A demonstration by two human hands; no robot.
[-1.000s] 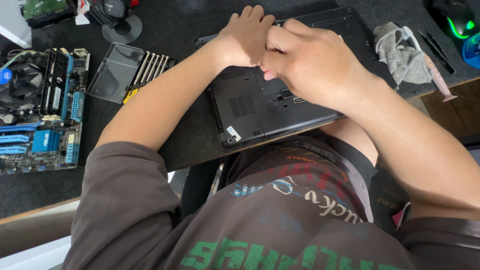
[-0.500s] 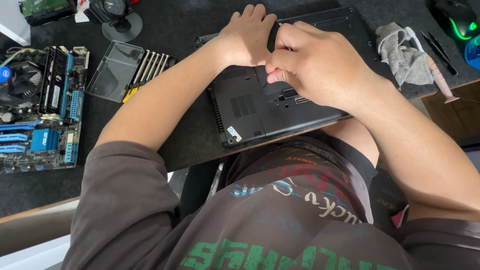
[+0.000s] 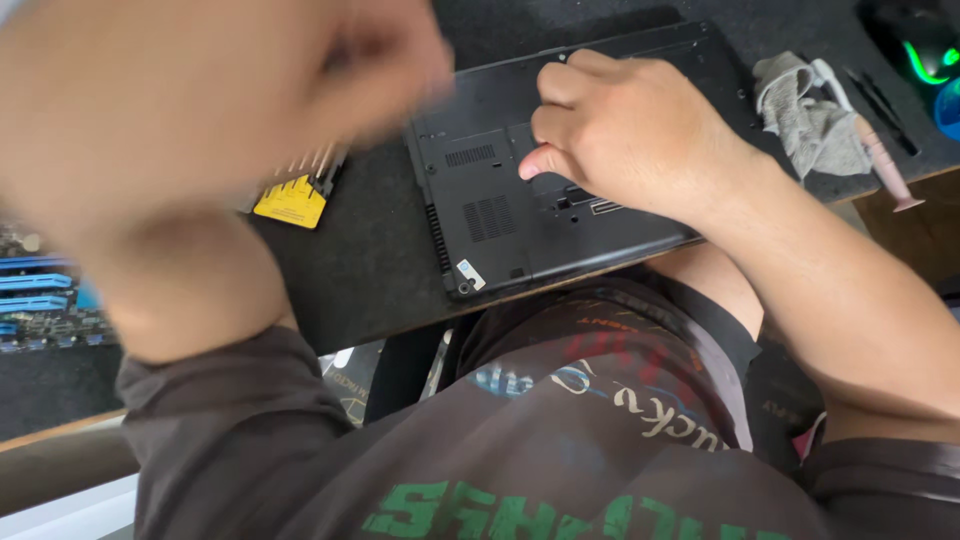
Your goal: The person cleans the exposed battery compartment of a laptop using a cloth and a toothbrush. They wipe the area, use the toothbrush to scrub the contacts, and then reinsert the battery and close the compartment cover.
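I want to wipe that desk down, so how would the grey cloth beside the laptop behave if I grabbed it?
The grey cloth lies crumpled in soft folds, so it is probably floppy and light. It would likely sag from the grip rather than keep its shape. A pink-handled tool lies against it and might be dragged along or roll.

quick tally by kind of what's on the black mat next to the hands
laptop, underside up, right hand on it: 1
grey cloth: 1
pink tool: 1
screwdriver set with yellow label, partly hidden by the blurred left hand: 1
blue circuit board: 1
mouse with green light: 1
total: 6
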